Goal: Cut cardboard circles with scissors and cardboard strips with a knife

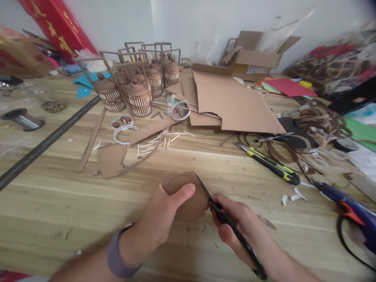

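Note:
My left hand [167, 207] grips a small piece of brown cardboard [190, 205] with a circle drawn on it, the thumb lying across its top face. My right hand [237, 219] is closed round black-handled scissors [232, 227]. Their blades are at the right edge of the cardboard, along the drawn circle; part of the blades is hidden by the piece. A cut-off cardboard sliver [266, 222] lies on the table beside my right hand. Farther left rests another cardboard piece [111, 156], also marked with a circle.
Cardboard lanterns [139, 100] with handles stand at the back left. Large cardboard sheets [235, 102] lie at the back middle. A yellow-black utility knife [268, 164] and a blue glue gun [349, 207] are on the right. Short white sticks [147, 147] lie beyond my hands.

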Demonstrator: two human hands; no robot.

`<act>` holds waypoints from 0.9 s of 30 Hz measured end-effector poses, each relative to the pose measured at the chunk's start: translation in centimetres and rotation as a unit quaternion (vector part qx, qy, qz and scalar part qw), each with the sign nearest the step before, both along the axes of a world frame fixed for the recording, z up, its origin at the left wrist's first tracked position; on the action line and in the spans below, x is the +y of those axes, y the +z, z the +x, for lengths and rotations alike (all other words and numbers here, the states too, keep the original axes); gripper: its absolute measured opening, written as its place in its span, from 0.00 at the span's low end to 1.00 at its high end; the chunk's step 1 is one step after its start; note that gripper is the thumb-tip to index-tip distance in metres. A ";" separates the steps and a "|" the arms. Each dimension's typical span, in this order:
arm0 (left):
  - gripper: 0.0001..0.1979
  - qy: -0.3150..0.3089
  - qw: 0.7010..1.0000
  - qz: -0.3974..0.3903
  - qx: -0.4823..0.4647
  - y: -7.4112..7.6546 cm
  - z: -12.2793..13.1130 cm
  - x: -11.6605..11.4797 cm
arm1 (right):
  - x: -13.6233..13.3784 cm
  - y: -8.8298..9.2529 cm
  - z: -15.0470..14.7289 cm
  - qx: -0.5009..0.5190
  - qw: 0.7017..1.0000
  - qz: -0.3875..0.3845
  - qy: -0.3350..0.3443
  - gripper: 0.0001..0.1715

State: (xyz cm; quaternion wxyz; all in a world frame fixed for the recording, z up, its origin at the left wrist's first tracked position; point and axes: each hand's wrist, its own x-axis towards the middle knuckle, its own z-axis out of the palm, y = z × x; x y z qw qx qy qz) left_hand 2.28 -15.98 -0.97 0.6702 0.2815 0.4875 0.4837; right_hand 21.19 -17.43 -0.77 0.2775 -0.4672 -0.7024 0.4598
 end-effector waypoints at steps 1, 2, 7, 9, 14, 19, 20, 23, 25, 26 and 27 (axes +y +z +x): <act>0.17 -0.007 1.000 0.003 -0.003 0.0 0.0 0.0 | 0.0 0.1 0.0 -0.002 1.000 0.002 0.001 0.43; 0.17 -0.013 1.000 0.005 -0.007 -0.1 0.0 0.0 | 0.1 0.2 0.0 -0.004 1.000 0.002 0.002 0.43; 0.20 -0.007 1.000 0.006 0.004 -0.1 0.1 0.0 | 0.2 0.5 -0.1 0.006 1.000 -0.020 0.009 0.43; 0.21 -0.007 1.000 0.014 0.005 -0.1 0.1 0.0 | 0.2 0.4 0.0 0.009 1.000 -0.029 0.004 0.43; 0.21 -0.011 1.000 0.004 -0.005 -0.2 0.1 0.0 | 0.0 0.0 0.0 0.010 0.999 -0.044 -0.006 0.44; 0.19 -0.009 1.000 -0.012 -0.007 -0.2 0.1 0.0 | -0.1 -0.1 0.1 0.002 0.998 -0.054 -0.010 0.45; 0.20 -0.009 1.000 -0.014 -0.007 -0.2 0.1 -0.1 | -0.1 -0.1 0.1 0.001 0.998 -0.055 -0.009 0.45; 0.20 -0.010 1.000 -0.012 -0.005 -0.1 0.0 -0.1 | -0.1 -0.1 0.1 0.006 0.999 -0.045 -0.010 0.44; 0.19 -0.015 1.000 -0.013 -0.002 -0.1 0.0 -0.2 | -0.1 -0.1 0.1 0.010 0.999 -0.038 -0.009 0.44; 0.19 -0.017 1.000 -0.014 -0.002 -0.1 0.0 -0.2 | -0.1 -0.1 0.1 0.011 0.999 -0.040 -0.008 0.44; 0.18 -0.017 1.000 -0.016 -0.001 -0.1 0.0 -0.2 | -0.1 -0.1 0.1 0.012 0.999 -0.045 -0.007 0.44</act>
